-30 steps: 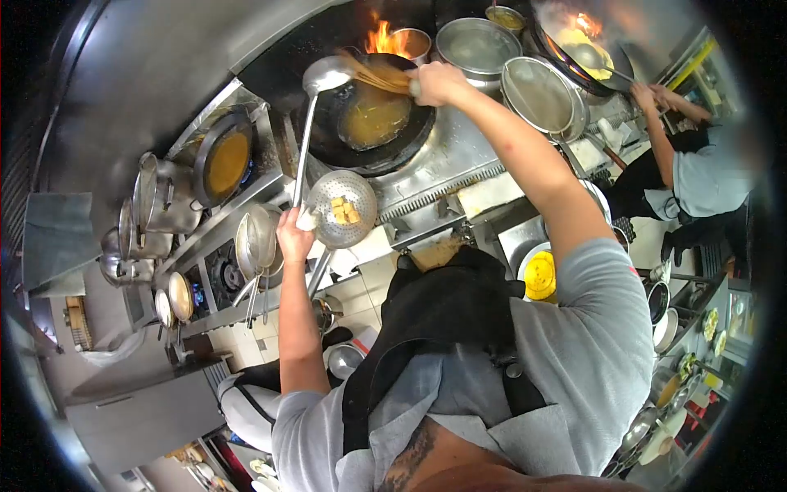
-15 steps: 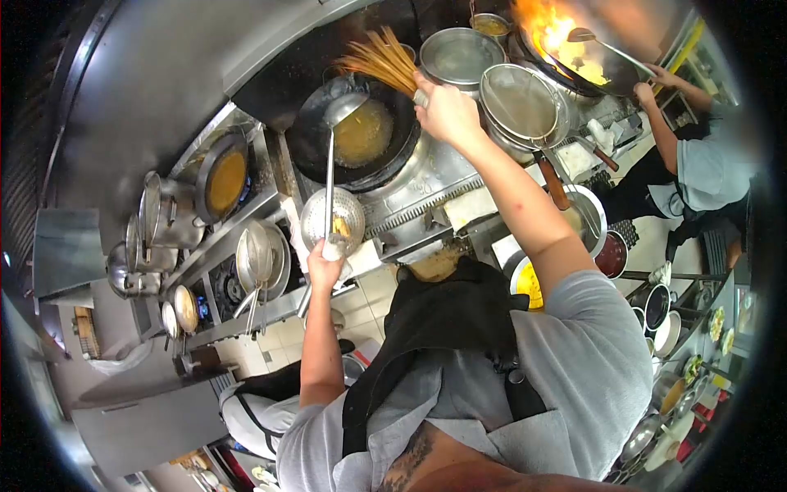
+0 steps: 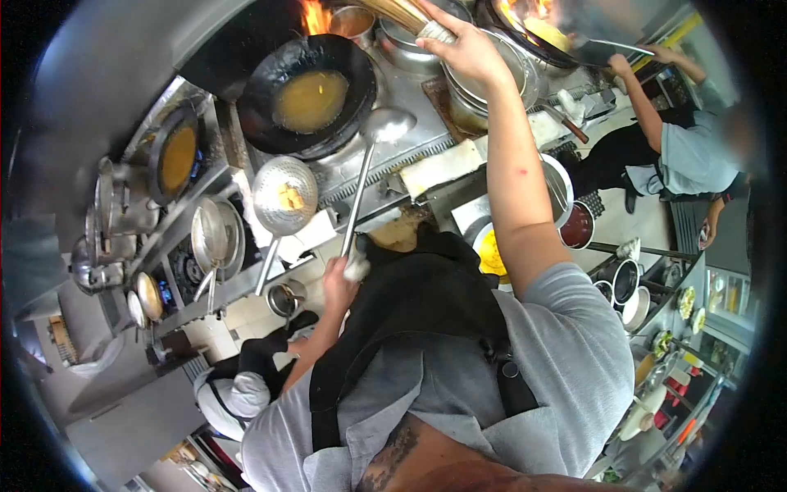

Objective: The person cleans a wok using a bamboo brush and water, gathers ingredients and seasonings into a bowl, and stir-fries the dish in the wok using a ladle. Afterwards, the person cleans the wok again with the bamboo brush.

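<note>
My left hand [image 3: 338, 287] grips the lower end of a long metal ladle [image 3: 357, 197], close to my apron. The ladle's bowl is over the steel stove ledge, at the near right of a black wok [image 3: 361, 78] holding shallow yellowish-brown liquid [image 3: 311, 102]. Stretched out to the back, my right hand [image 3: 471, 56] is closed round the bound end of a bamboo wok brush [image 3: 400, 11]. The bristles point left and run partly out of view. A perforated skimmer [image 3: 283, 176] with a few golden pieces rests at the wok's near left.
Flame [image 3: 316, 16] rises behind the wok. Pots and a mesh strainer [image 3: 518, 70] stand under my right arm. At right, a co-worker [image 3: 697, 148] handles another flaming wok [image 3: 492, 20]. A second person [image 3: 246, 394] is at lower left. A smaller pan of brown liquid [image 3: 176, 160] sits left.
The ladle has left the wok and come right, toward me. My right hand has carried the brush farther back, away from the wok's rim. Flame now shows behind the wok; the view has shifted.
</note>
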The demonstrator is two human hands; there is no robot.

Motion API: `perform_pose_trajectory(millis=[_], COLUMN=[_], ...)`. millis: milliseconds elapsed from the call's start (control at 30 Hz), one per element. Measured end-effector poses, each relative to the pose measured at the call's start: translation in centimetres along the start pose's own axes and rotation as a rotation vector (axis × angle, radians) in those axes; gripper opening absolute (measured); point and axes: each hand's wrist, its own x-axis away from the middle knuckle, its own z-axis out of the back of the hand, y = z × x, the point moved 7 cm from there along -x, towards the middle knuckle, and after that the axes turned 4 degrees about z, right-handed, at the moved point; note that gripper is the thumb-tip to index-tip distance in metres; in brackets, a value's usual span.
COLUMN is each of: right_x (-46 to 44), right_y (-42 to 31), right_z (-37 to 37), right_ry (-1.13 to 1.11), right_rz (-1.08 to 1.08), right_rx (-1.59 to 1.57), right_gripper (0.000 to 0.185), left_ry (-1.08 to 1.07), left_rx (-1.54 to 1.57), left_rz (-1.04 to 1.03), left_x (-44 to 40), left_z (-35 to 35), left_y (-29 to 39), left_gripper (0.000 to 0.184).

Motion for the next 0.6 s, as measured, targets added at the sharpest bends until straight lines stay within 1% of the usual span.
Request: perform_pose_trajectory(millis=[67,100,133,167,200,233,267,300,333,367,400,433,467,500,533,567,600], right_x=[1.0,1.6,1.9,1.9,2.1,2.7,3.4,4.2,5.1,5.7,6.3,6.7,7.1,7.2,7.2,6.9,6.1], right_y=[-0.9,-1.5,-0.4,1.4,2.9,4.2,3.7,3.1,2.5,1.6,1.4,0.9,1.4,1.5,1.1,1.0,1.0], right_z=[-0.2,-0.6,-1.2,-2.1,-3.4,-4.1,-4.8,-5.5,-6.2,-7.0,-7.9,-8.6,-9.4,-10.2,-10.8,-11.0,-11.5], right_ry=[-0.032,-0.134,-0.151,-0.127,-0.112,-0.065,-0.096,-0.118,-0.130,-0.156,-0.188,-0.224,-0.275,-0.282,-0.282,-0.263,-0.277], right_rz=[0.032,-0.171,-0.174,-0.197,-0.214,-0.225,-0.314,-0.410,-0.510,-0.566,-0.595,-0.602,-0.608,-0.609,-0.614,-0.600,-0.596], right_rx=[0.321,0.227,0.236,0.165,0.088,0.003,-0.131,-0.263,-0.384,-0.436,-0.513,-0.564,-0.598,-0.738,-0.876,-0.911,-0.905], right_gripper=[0.052,0.058,0.058,0.061,0.065,0.060,0.064,0.068,0.072,0.076,0.079,0.078,0.073,0.071,0.070,0.067,0.067], left_ry=[-0.081,-0.133,-0.131,-0.125,-0.196,-0.206,-0.175,-0.279,-0.166,-0.254,-0.245,-0.130,-0.249,-0.232,-0.218,-0.205,-0.294], left_rx=[0.164,0.098,0.125,0.112,0.135,0.280,0.211,0.184,0.059,0.115,0.357,0.013,0.245,0.267,0.284,0.296,0.617], left_rz=[0.118,0.152,0.147,0.167,0.221,0.147,0.200,0.314,0.208,0.391,0.454,0.464,0.560,0.485,0.404,0.411,0.456], left_x=[-2.8,-4.8,-6.8,-8.5,-9.8,-10.9,-11.8,-12.5,-13.1,-13.9,-15.0,-15.2,-15.4,-16.4,-17.5,-18.1,-17.7], left_z=[-5.2,-8.5,-11.1,-13.4,-14.4,-16.8,-21.1,-25.4,-24.5,-28.1,-33.8,-32.6,-29.4,-30.4,-29.7,-28.9,-24.8], left_y=[0.0,-0.8,-0.5,0.3,2.7,4.0,3.0,2.5,5.8,5.1,3.5,6.0,8.1,7.8,8.4,8.0,8.7], left_gripper=[0.030,0.039,0.042,0.045,0.046,0.049,0.053,0.057,0.059,0.057,0.054,0.053,0.059,0.058,0.057,0.057,0.054])
